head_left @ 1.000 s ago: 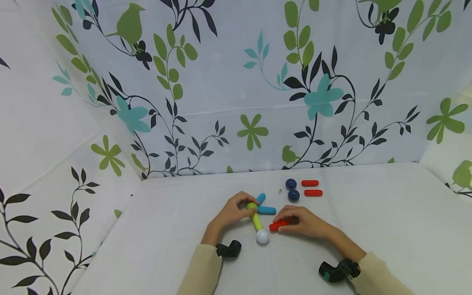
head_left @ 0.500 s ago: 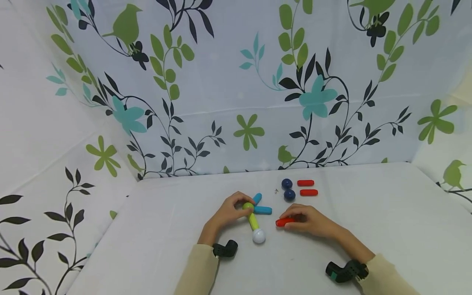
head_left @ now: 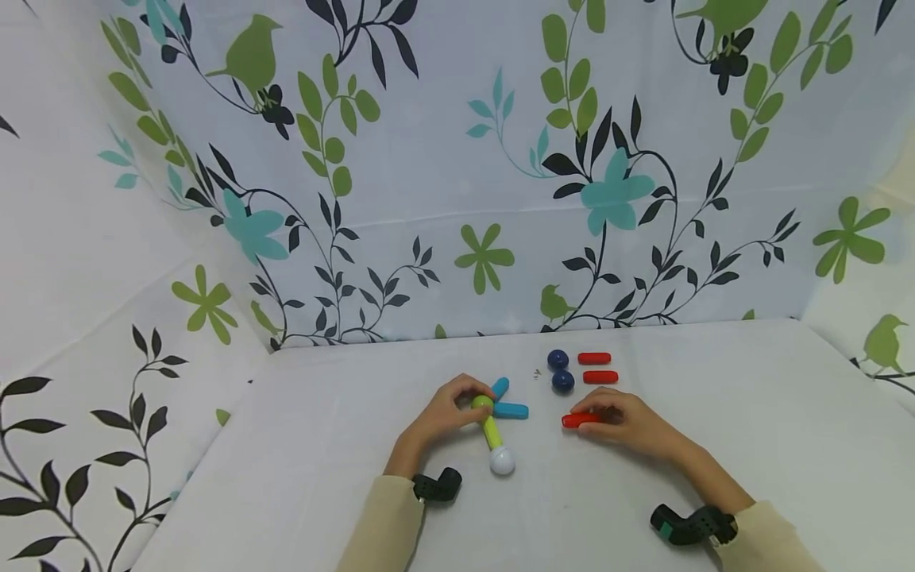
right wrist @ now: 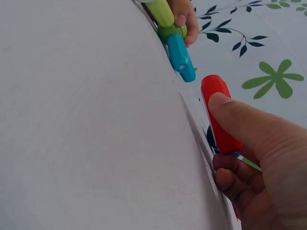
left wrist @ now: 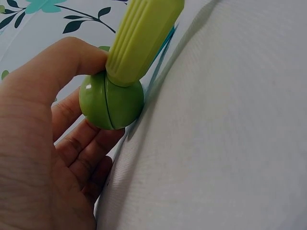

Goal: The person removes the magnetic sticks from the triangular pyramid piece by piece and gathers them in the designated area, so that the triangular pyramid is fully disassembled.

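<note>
My left hand pinches a green ball on the white table. A lime stick runs from that ball to a white ball. Two blue sticks fan out from the green ball. My right hand pinches a red stick just above the table, to the right of the blue sticks.
Two dark blue balls and two more red sticks lie behind my right hand. Flower-print cloth walls close in the back and both sides. Black wrist cameras sit on both sleeves.
My right hand has carried the red stick to the right, away from the white ball and toward the dark blue balls. The left hand stays on the green ball.
</note>
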Action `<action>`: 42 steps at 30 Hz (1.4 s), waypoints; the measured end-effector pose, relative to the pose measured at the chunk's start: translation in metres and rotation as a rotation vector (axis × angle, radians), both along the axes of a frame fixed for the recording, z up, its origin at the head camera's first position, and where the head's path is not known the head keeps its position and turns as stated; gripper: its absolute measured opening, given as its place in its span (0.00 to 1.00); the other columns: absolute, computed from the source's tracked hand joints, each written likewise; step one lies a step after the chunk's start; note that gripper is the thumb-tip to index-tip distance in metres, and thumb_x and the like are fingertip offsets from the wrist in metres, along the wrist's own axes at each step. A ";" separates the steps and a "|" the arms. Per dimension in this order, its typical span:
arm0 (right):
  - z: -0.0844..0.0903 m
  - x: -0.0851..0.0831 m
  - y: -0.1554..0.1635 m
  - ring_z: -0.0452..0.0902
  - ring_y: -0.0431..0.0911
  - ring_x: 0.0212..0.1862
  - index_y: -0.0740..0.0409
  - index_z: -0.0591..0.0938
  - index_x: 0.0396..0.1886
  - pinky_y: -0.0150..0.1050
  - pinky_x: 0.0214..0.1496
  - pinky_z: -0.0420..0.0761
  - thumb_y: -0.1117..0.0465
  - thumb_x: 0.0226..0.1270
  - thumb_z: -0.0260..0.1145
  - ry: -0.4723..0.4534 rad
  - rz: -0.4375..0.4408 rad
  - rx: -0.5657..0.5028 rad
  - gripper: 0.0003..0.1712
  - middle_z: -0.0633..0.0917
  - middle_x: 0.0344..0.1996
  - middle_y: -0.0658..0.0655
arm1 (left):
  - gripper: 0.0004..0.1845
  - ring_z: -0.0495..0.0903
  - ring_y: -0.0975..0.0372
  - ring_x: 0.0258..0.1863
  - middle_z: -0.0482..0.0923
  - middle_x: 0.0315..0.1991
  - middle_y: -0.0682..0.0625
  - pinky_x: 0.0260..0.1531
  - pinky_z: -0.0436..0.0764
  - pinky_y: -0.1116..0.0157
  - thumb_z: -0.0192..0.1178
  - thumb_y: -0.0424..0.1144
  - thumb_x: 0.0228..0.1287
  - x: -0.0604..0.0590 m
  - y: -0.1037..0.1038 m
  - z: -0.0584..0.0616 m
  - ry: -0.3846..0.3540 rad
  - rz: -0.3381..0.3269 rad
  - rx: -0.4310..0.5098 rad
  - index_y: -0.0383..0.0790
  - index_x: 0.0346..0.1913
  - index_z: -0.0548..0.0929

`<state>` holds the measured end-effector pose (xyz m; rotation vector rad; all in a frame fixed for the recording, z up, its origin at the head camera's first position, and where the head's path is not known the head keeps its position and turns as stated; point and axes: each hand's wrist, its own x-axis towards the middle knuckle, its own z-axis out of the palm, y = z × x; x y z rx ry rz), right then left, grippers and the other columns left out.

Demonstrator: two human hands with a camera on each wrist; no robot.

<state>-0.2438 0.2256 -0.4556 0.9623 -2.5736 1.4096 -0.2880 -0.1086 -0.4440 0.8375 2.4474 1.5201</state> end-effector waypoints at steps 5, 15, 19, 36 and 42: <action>0.000 -0.002 0.007 0.74 0.39 0.37 0.53 0.85 0.47 0.30 0.38 0.77 0.61 0.61 0.71 0.032 -0.067 0.022 0.13 0.84 0.39 0.47 | 0.12 0.73 0.61 0.51 0.78 0.48 0.49 0.61 0.70 0.57 0.66 0.35 0.61 -0.006 0.000 -0.009 -0.006 0.019 -0.005 0.41 0.48 0.85; 0.000 -0.002 0.019 0.73 0.39 0.35 0.53 0.84 0.46 0.29 0.38 0.76 0.61 0.60 0.72 0.017 -0.189 0.045 0.14 0.82 0.39 0.49 | 0.14 0.72 0.54 0.53 0.77 0.50 0.40 0.63 0.67 0.49 0.64 0.31 0.62 0.005 0.003 0.009 -0.020 -0.003 0.000 0.31 0.50 0.82; -0.001 -0.003 0.022 0.72 0.39 0.36 0.55 0.84 0.47 0.29 0.37 0.75 0.62 0.60 0.72 0.043 -0.212 0.053 0.14 0.82 0.40 0.51 | 0.12 0.73 0.55 0.51 0.77 0.49 0.40 0.62 0.68 0.49 0.63 0.31 0.62 0.015 0.004 0.023 -0.015 -0.008 0.006 0.30 0.48 0.82; -0.004 -0.006 0.028 0.68 0.41 0.36 0.59 0.84 0.49 0.30 0.34 0.72 0.70 0.59 0.70 0.090 -0.342 0.123 0.17 0.81 0.41 0.55 | 0.13 0.73 0.53 0.53 0.77 0.50 0.40 0.64 0.67 0.50 0.63 0.31 0.63 0.016 0.006 0.024 -0.025 -0.011 0.010 0.30 0.49 0.82; -0.002 -0.005 0.029 0.68 0.41 0.36 0.60 0.84 0.50 0.30 0.34 0.72 0.69 0.61 0.69 0.068 -0.327 0.142 0.17 0.81 0.42 0.55 | 0.13 0.73 0.54 0.53 0.77 0.50 0.40 0.65 0.66 0.50 0.63 0.31 0.62 0.016 0.005 0.024 -0.030 -0.017 0.008 0.30 0.49 0.82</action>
